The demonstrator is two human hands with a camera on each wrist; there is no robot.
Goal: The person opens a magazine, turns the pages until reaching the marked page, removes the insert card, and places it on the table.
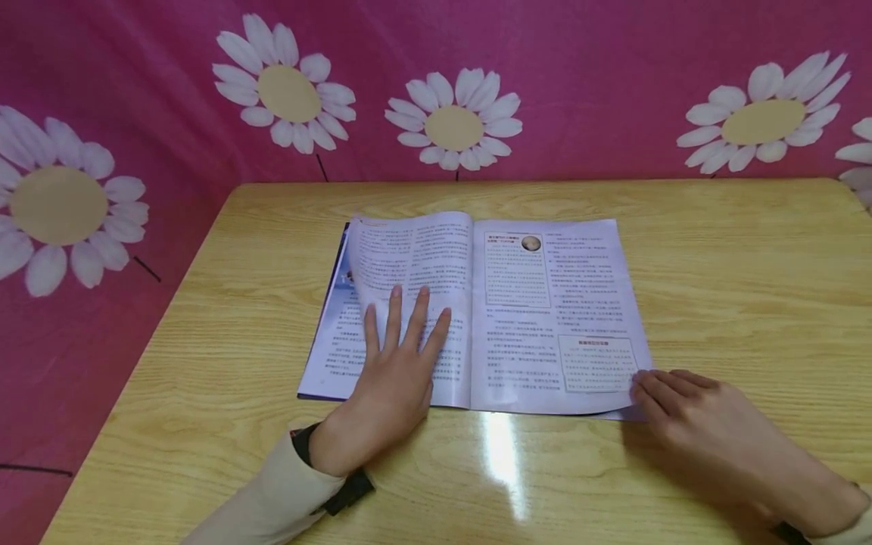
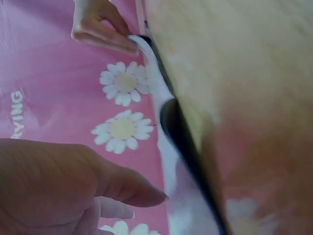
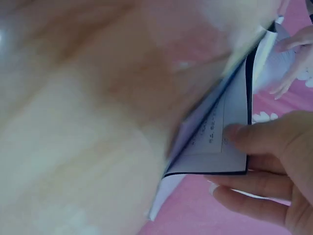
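We see a magazine (image 1: 474, 318) lying open on the wooden worktop (image 1: 736, 303), its spine running away from the person between two printed pages. Of the hands, the left hand (image 1: 391, 382) rests on the left page (image 1: 443, 250) with its fingers straight and spread wide. That page bows over near its outer edge, and we can make out another page (image 1: 329, 333) beneath it, with a bluish picture partly in sight. The right hand (image 1: 702, 416) pinches the near outer corner of the right page (image 1: 579, 303); in the right wrist view we find the thumb on the printed face and fingers behind. How many sheets it holds, we cannot tell. Beyond the worktop we see a pink cloth (image 1: 586, 83) with large white daisies (image 1: 454, 127). A pale sleeve (image 1: 272, 488) covers the left forearm.
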